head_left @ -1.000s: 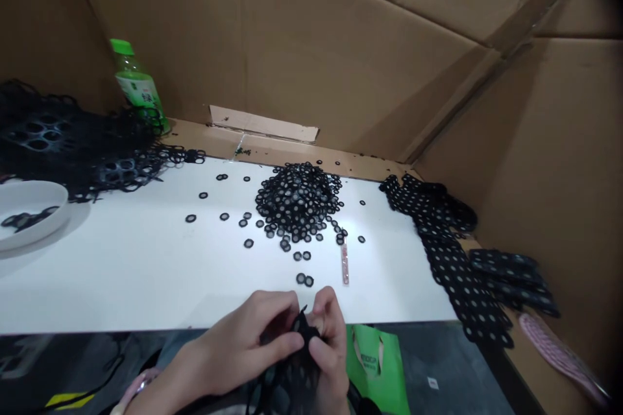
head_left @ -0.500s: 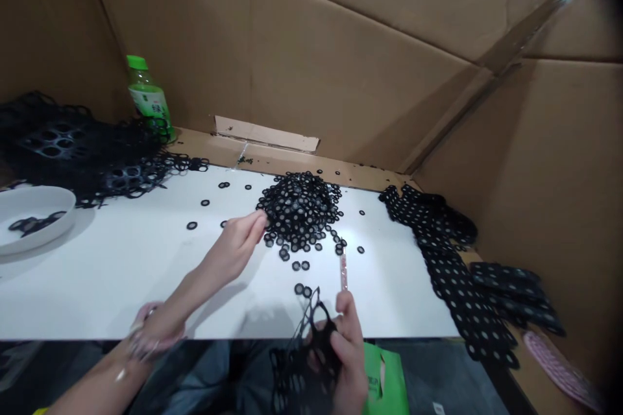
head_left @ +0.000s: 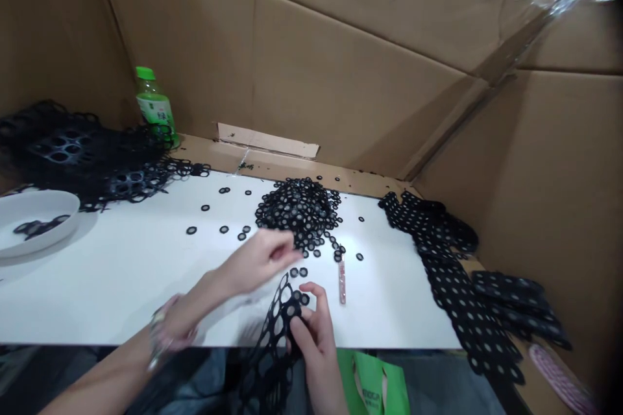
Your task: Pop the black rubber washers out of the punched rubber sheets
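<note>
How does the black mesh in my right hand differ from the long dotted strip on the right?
The mesh shows mostly open holes; the strip shows rows of pale dots. The mesh is held in your right hand; the strip lies along the table's right edge. Both are black.

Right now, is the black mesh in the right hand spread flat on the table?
Not flat: the right hand pinches the black mesh near its top, and the rest slopes past the near edge of the table.
</note>
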The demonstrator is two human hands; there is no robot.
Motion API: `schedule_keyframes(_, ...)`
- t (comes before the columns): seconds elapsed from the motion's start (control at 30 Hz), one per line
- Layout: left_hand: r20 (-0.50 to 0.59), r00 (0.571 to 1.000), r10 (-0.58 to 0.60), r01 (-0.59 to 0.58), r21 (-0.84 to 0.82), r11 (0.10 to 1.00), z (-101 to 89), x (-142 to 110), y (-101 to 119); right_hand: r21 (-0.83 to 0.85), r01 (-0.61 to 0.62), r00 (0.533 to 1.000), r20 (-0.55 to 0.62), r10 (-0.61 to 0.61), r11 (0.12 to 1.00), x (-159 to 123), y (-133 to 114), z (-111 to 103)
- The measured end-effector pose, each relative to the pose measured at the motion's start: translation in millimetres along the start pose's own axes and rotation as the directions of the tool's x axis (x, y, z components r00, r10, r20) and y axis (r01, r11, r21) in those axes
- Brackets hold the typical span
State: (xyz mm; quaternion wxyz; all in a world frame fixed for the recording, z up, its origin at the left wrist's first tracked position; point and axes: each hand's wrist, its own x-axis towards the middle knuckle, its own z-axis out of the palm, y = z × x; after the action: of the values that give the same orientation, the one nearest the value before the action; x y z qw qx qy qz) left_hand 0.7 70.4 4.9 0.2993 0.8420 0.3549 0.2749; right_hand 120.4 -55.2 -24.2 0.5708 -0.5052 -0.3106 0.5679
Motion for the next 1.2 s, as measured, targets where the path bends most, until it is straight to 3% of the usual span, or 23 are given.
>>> schedule_keyframes(0.07,0.191,0.982,0.016,-0.009,-0.042,0.999,4.3,-23.1,15.5,-0.016,0.072,0.997,-0.005,-0.072,0.997,-0.9,0.0,1.9)
schedule_keyframes(0.17,0.343,0.938,-0.038,0.087,-0.127,0.988,10.6,-44.4,24.7,0.013,0.107,0.994,0.015,-0.107,0.994,-2.4,0.3,2.4)
schedule_keyframes(0.3,0.436,0.897,-0.067,0.165,-0.191,0.968,9.0,-47.4,23.8,0.075,0.039,0.999,-0.008,-0.039,0.996,-2.8,0.8,-0.7)
schedule_keyframes(0.47,0.437,0.899,0.006,0.161,-0.345,0.925,17.4,-39.3,21.8,0.134,-0.020,0.993,-0.116,0.036,0.991,0.2,-0.2,-0.3)
schedule_keyframes(0.6,0.358,0.931,-0.073,0.279,-0.568,0.774,33.0,-28.8,10.9,0.237,-0.045,0.991,-0.110,0.073,0.970,0.3,-2.1,3.1)
schedule_keyframes(0.67,0.279,0.952,-0.126,0.274,-0.594,0.757,29.5,-16.7,3.2,0.310,-0.056,0.993,-0.086,0.087,0.949,-0.9,-1.9,2.5)
schedule_keyframes(0.8,-0.032,0.980,-0.195,0.152,-0.511,0.846,-7.1,25.4,-11.6,0.340,-0.060,0.992,-0.087,0.094,0.939,-4.3,0.9,-4.8)
schedule_keyframes(0.87,-0.221,0.962,-0.158,0.086,-0.303,0.949,-25.8,50.6,-18.9,0.321,-0.037,0.993,-0.098,0.072,0.946,-5.5,2.8,-8.1)
schedule_keyframes(0.9,-0.260,0.958,-0.118,0.079,-0.157,0.984,-31.4,62.7,-22.9,0.322,-0.030,0.995,-0.081,0.060,0.946,-5.8,3.6,-8.9)
schedule_keyframes(1.0,-0.224,0.973,-0.057,0.089,0.136,0.987,-29.5,94.1,-38.9,0.348,-0.033,0.999,0.015,0.029,0.937,-6.1,5.1,-7.4)
schedule_keyframes(1.2,-0.182,0.980,-0.086,0.117,0.170,0.979,-5.4,121.8,-64.7,0.204,0.083,0.996,0.018,-0.089,0.976,-3.8,-0.6,-5.1)
